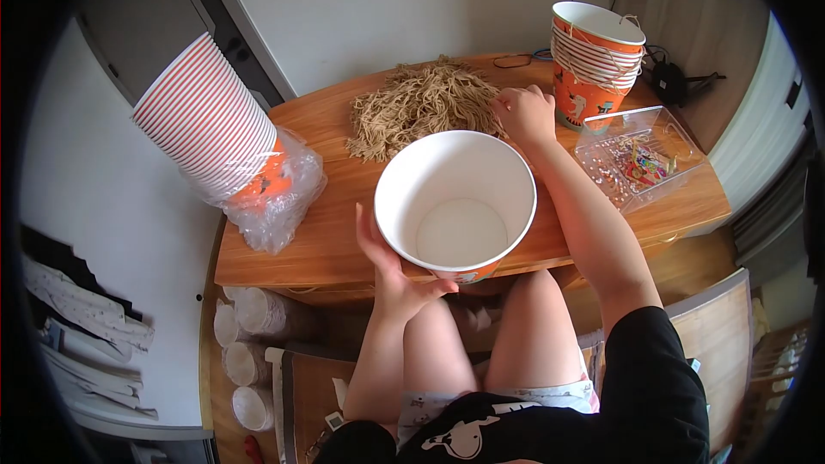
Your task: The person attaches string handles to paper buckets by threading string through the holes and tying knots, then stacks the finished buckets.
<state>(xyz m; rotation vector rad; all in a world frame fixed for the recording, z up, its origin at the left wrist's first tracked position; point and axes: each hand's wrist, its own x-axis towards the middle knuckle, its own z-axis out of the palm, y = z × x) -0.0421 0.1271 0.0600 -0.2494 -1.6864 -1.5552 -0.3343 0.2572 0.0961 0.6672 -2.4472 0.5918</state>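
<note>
A large white-lined paper bucket with an orange printed outside stands at the table's front edge, its mouth facing up. My left hand rests against its near left side, fingers and thumb spread around the wall. Behind the bucket lies a heap of tan cords. At the heap's right edge is my right hand, its fingers curled together; what they hold, if anything, is too small to tell.
On the wooden table, a tall bucket stack in clear plastic leans left. Corded buckets stand at the back right, behind a clear tray of small colourful pieces. More white buckets sit on the floor at left.
</note>
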